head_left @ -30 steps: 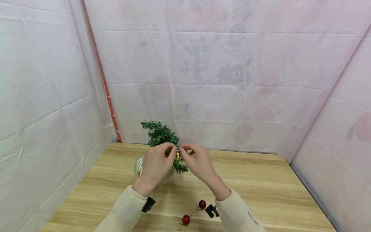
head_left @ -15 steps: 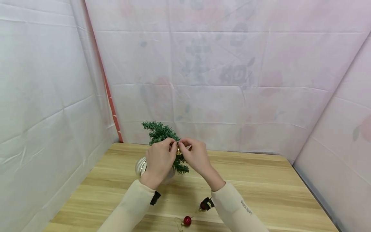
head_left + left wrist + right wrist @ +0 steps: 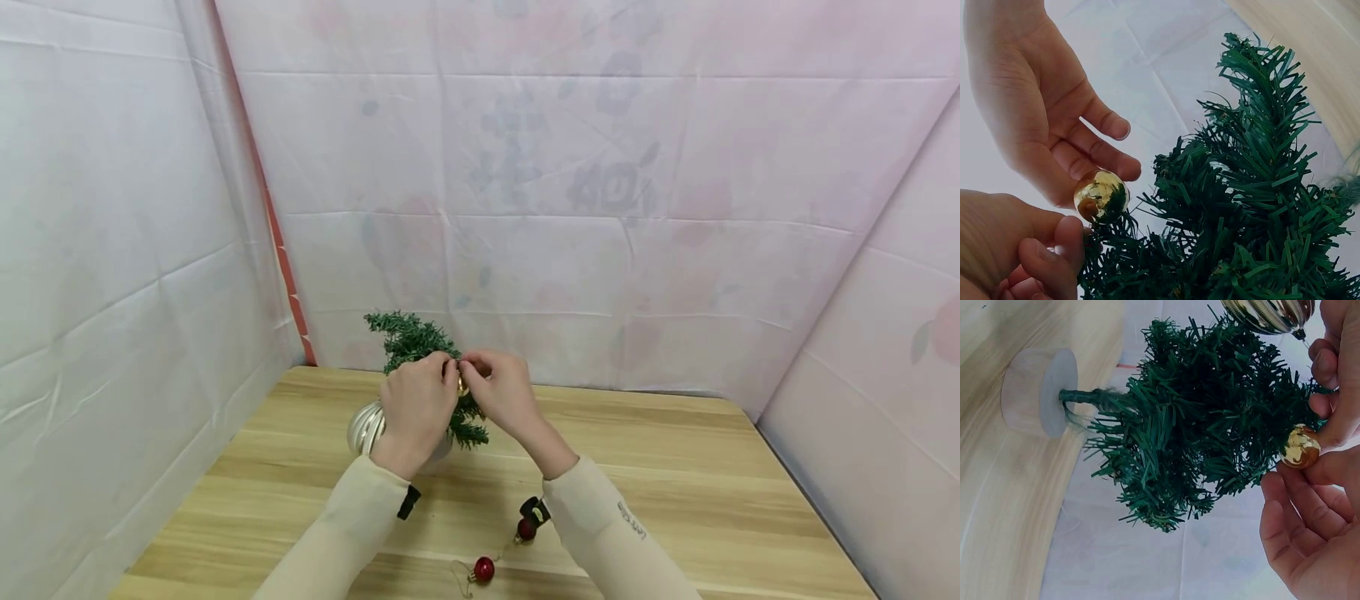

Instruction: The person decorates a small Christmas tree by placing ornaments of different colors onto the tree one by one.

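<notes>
A small shiny gold Christmas ball (image 3: 1101,197) hangs at the upper part of a small artificial Christmas tree (image 3: 412,337). Thumb and forefinger of my left hand (image 3: 416,404) pinch at the top of the ball, next to the branch tips. From the other side, my right hand (image 3: 506,396) pinches there too, its other fingers loosely bent in the left wrist view. The thin hanger between the fingertips is mostly hidden. A larger striped silver-gold ornament (image 3: 1269,312) hangs on the tree's left side, partly behind my left hand in the head view.
The tree's round pale base (image 3: 1032,394) stands on the wooden table (image 3: 637,467). Two dark red Christmas balls, a nearer one (image 3: 483,570) with a gold string and another one (image 3: 527,528) by the right cuff, lie at the front. Cloth walls (image 3: 525,167) enclose the table.
Both hands have risen slightly with the gold ball, and the forearms have drawn a little closer together. The tree and the red balls stay in place.
</notes>
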### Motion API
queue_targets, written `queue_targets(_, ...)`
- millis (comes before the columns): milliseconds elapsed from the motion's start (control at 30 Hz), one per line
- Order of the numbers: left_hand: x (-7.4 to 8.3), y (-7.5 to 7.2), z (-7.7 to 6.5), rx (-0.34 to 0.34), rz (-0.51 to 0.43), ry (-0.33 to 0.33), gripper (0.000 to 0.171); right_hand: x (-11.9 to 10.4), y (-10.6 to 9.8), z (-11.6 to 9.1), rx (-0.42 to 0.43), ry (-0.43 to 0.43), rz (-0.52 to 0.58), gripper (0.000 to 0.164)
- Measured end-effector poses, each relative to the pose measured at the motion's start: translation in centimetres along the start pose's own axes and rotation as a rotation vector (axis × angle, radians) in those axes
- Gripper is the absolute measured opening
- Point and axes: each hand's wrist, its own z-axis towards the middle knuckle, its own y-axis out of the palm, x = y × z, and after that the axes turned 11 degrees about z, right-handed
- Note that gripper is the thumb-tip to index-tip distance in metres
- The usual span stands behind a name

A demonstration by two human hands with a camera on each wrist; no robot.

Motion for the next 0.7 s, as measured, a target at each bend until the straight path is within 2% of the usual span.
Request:
queue_targets(167,-0.2,0.0,0.0,0.001,-0.007,-0.009,0.023,0.0,-0.2,0.4,-0.061,0.018,-0.017,0.017)
queue_targets(467,-0.3,-0.4,-0.5,-0.068,0.032,0.015,0.043,-0.1,-0.4,0.2,-0.133,0.042,-0.044,0.016)
queue_targets(600,-0.4,-0.4,-0.8,-0.074,0.049,0.032,0.042,0.0,-0.4,0.0,-0.145,0.039,-0.046,0.015)
queue_targets(700,-0.6,-0.3,-1.0,-0.050,0.063,0.051,0.036,0.1,-0.4,-0.1,-0.139,0.026,-0.058,0.015)
